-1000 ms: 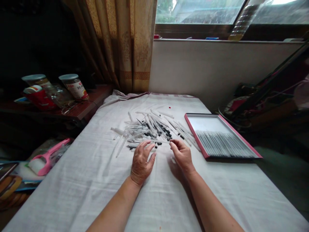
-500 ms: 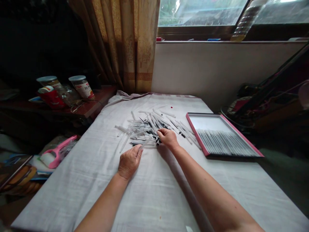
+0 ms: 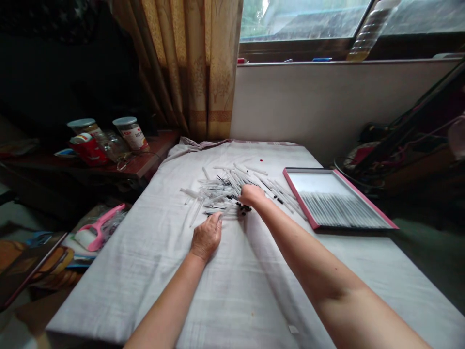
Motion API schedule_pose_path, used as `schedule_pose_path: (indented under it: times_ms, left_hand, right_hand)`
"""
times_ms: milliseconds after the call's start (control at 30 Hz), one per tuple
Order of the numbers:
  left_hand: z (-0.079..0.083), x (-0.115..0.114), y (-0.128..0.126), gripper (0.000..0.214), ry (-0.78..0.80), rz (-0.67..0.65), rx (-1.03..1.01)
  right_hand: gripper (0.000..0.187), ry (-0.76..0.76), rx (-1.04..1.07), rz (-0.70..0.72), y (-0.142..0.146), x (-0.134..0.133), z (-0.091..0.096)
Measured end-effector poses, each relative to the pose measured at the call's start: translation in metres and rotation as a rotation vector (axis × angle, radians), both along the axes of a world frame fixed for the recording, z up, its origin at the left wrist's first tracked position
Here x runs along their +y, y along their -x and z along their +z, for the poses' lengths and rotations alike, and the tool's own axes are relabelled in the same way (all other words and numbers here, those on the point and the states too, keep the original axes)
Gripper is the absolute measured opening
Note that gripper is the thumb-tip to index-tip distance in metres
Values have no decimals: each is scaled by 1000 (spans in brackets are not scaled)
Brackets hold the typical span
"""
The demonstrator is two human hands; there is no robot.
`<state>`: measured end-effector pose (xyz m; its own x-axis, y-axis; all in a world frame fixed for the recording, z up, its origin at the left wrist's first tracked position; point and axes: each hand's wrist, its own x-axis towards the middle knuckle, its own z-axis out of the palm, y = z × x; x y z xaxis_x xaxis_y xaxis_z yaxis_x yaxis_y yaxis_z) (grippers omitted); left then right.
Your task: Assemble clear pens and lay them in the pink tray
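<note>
A loose pile of translucent white pen barrels point(image 3: 218, 193), mixed with dark refills and small black caps point(image 3: 244, 208), lies on the cloth-covered table. At its near edge my left hand point(image 3: 207, 237) is closed, thumb and fingers pinching a clear pen barrel point(image 3: 228, 210) that points up and right. My right hand point(image 3: 253, 195) reaches over the right part of the pile, fingers pinched downward among the black caps; what they hold is hidden. To the right stands a shallow pink-edged box point(image 3: 308, 206) with a row of similar pens point(image 3: 336, 209) side by side.
Two lidded jars point(image 3: 131, 133) and a red container point(image 3: 90, 151) stand on the dark side cabinet point(image 3: 152, 157) at left. Pink-handled scissors point(image 3: 103, 227) lie below it. A tiny red piece point(image 3: 261, 160) sits behind the pile. Curtain point(image 3: 199, 72) and window are beyond.
My right hand has moved slightly away from me and turned downward into the pile. My left hand still pinches at the near edge. The whole view has shifted a little.
</note>
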<state>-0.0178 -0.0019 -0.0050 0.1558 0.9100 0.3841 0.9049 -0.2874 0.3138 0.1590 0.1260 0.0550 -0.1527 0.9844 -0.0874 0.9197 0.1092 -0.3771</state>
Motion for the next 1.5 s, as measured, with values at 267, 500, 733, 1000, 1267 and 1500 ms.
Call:
schedule_pose_path:
  times_ms: [267,500,733,1000,1267,1500]
  left_hand:
    - [1,-6,-6,27,61,-94,70]
    - [0,-7,-15,31,23,-177,107]
    - [2,-8,-15,29,4,-200,107]
    - [8,-8,-21,27,-116,-243,43]
    - [5,4,-19,25,-239,-204,-342]
    - [6,11,-1,28,-303,-115,-470]
  right_hand:
    - [19,-14,899,-274,-25,-83,-19]
    - [36,64,1592,-463,-14,-109,-32]
    - [34,110,1625,-462,-17,-111,-37]
    - [13,-20,1371,-163,-21,-122,-30]
    - [38,-201,1130,103,-6,-124,-4]
    - [22,-199,786,-262,-58,-87,-46]
